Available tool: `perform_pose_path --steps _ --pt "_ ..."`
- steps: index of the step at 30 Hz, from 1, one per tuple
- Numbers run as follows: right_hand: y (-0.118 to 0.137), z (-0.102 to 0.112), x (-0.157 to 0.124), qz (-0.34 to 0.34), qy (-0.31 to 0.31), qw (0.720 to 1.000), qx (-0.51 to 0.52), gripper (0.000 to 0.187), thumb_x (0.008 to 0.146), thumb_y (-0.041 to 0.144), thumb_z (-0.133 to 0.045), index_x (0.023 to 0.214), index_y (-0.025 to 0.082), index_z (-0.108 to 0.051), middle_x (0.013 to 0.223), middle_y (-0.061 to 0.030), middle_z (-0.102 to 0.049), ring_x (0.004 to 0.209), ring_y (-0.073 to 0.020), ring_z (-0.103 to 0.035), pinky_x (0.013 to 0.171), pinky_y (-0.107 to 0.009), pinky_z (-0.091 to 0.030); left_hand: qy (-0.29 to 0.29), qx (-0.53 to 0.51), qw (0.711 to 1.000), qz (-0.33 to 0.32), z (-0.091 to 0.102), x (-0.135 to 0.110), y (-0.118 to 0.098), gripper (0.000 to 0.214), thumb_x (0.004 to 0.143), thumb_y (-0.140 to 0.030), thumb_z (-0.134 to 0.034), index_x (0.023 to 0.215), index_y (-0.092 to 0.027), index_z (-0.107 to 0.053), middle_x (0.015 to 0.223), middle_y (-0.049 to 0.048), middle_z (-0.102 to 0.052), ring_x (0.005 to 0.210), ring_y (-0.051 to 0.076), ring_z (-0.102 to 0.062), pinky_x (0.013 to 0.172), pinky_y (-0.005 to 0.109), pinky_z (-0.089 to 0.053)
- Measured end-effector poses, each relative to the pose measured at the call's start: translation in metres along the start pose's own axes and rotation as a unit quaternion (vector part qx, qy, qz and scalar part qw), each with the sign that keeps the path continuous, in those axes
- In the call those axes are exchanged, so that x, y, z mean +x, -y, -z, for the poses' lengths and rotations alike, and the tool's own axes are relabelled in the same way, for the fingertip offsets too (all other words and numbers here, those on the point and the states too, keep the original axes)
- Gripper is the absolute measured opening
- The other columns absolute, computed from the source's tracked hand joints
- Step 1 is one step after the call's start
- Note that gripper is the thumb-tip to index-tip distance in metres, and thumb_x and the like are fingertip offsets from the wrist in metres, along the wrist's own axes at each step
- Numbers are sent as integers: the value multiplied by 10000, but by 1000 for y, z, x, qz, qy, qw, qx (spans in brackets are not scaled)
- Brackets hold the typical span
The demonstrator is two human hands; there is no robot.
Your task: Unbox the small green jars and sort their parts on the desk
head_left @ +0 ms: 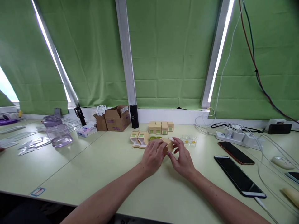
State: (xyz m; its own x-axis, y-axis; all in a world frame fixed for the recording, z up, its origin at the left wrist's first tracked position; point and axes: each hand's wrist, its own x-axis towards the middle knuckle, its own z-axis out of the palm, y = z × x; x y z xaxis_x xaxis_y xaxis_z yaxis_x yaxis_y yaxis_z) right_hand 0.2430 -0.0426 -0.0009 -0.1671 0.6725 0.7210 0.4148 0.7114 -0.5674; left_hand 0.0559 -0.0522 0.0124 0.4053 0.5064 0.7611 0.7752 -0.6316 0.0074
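Both hands meet over the table around one small kraft cardboard box (168, 146). My left hand (153, 155) covers its left side with curled fingers. My right hand (181, 157) grips its right side between thumb and fingers. Just left of my left hand are two open small boxes (139, 138) with white insides and green labels. Behind my hands, several closed boxes of the same kind (161, 127) stand in a row. Green items (155, 137) lie partly hidden behind my left hand. Clear plastic cups with yellow contents (189, 140) sit beyond my right hand.
Two phones (239, 175), a power strip (238, 136) and loose cables are on the right. At the back left stand a black bottle (134, 116), a brown carton (117, 119) and a tissue pack (87, 130). A purple jug (57, 131) is farther left, near plastic bags (35, 145).
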Motion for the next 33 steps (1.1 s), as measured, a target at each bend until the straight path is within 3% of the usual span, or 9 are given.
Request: perform_pose_path --steps 15,22,27,33 --pt "0 3 2 -98 55 992 50 533 978 483 -510 1436 253 -362 1157 -105 -739 811 -227 -714 673 -349 -569 45 -86 994 43 -3 -2 9 523 878 -148 -634 1358 -219 -440 1321 152 -579 1245 330 -554 1014 522 -516" --pt "-5 5 5 -159 84 980 82 480 1009 521 -445 1405 255 -392 996 -64 -763 649 -190 -661 631 -336 -527 82 -120 986 75 -7 -5 15 540 889 -214 -658 1371 -235 -418 1307 138 -599 1216 318 -574 996 500 -517" --pt "-7 6 9 -159 42 981 108 455 970 518 -532 1329 247 -467 1187 -116 -711 925 -240 -705 724 -365 -580 104 -114 986 69 -5 -2 13 417 893 -219 -646 1269 -245 -467 1268 121 -612 1177 314 -579 933 477 -528" --pt "-20 6 12 -83 -45 994 62 335 974 409 -549 1269 250 -539 1284 -124 -640 1147 -279 -621 873 -454 -589 101 -108 987 60 -2 0 12 396 883 -171 -638 1236 -248 -476 1272 113 -598 1186 298 -570 954 470 -528"
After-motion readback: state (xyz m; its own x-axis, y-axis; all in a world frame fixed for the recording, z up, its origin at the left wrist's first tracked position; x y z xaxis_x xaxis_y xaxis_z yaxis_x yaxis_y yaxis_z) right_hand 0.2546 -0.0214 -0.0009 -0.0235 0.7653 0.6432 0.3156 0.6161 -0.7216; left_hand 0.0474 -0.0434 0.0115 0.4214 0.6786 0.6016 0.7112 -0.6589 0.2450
